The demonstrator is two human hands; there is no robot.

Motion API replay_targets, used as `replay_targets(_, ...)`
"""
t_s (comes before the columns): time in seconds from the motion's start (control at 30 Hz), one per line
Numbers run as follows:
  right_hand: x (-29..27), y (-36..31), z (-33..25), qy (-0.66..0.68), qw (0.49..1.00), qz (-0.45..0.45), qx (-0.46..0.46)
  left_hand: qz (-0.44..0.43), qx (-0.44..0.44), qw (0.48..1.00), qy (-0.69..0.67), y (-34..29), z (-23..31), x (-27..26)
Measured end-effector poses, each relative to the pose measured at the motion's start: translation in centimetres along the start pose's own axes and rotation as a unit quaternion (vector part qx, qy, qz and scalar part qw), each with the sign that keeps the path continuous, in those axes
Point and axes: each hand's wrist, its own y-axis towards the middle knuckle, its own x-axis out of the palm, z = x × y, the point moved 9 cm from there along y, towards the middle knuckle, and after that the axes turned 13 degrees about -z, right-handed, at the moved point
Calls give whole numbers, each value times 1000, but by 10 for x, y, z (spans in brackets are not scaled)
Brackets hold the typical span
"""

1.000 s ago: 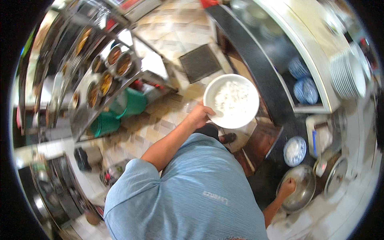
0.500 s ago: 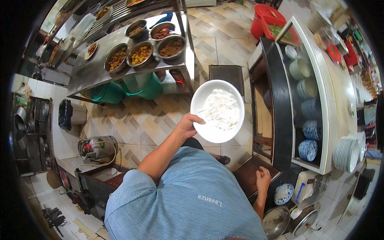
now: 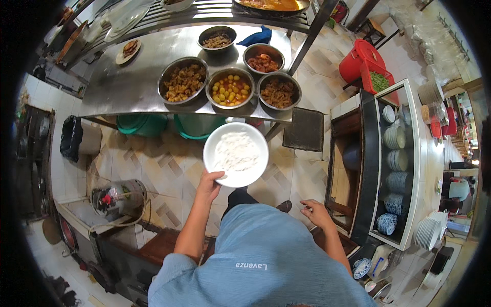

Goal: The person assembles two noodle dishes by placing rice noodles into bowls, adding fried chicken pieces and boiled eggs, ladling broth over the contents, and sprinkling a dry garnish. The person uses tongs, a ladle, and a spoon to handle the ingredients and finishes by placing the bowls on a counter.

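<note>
My left hand [image 3: 208, 187] grips a white bowl [image 3: 262, 158] by its near rim, thumb over the edge. Inside the bowl lie soft white pieces [image 3: 237, 152]; their kind I cannot make out. Hanging beside my body, my right hand [image 3: 318, 214] is loosely bent with its fingers apart, and nothing shows in it. Just beyond the bowl stands a steel table [image 3: 120, 92]. On it are several metal bowls of cooked food, among them one with yellow balls in sauce [image 3: 230, 88] and one with browned chunks [image 3: 182, 80].
Green tubs [image 3: 197, 125] stand under the steel table. To the right, a glass-fronted cabinet [image 3: 376, 169] holds stacked bowls, with plates [image 3: 428, 231] beside it. A dark mat [image 3: 303, 129] lies on the tiled floor. At the left is a gas cylinder [image 3: 118, 198].
I have come closer to the steel table, which now looks larger. The white bowl stays in my left hand and sits further left in view. My right hand has swung forward.
</note>
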Motion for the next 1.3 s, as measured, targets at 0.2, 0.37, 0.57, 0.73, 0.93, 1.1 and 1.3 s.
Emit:
replay_targets(0.2, -17, 43, -52, -119, 992, -28, 12, 53, 15, 992, -116, -12, 32, -50)
replay_targets(0.37, -20, 57, -46, -69, 997, -16, 31, 52, 30, 996, -62, -8, 37, -52)
replay_targets(0.57, 12, 62, -40, -169, 984, -56, 6, 6, -20, 999, 32, 11, 37, -56)
replay_targets(0.73, 10, 74, -33, -81, 996, 19, 37, -105, -64, 964, 235, 49, 53, -37)
replay_targets(0.93, 23, 18, 0, 68, 958, 264, 87, -200, -315, 900, 226, 107, 44, 61)
replay_targets(1.1, 39, -106, 103, 166, 908, 262, 281, -294, -355, 833, 305, 142, -83, 242)
replay_targets(1.3, 164, -318, 115, 344, 697, 445, 446, -435, -447, 716, 314, 70, -233, 415)
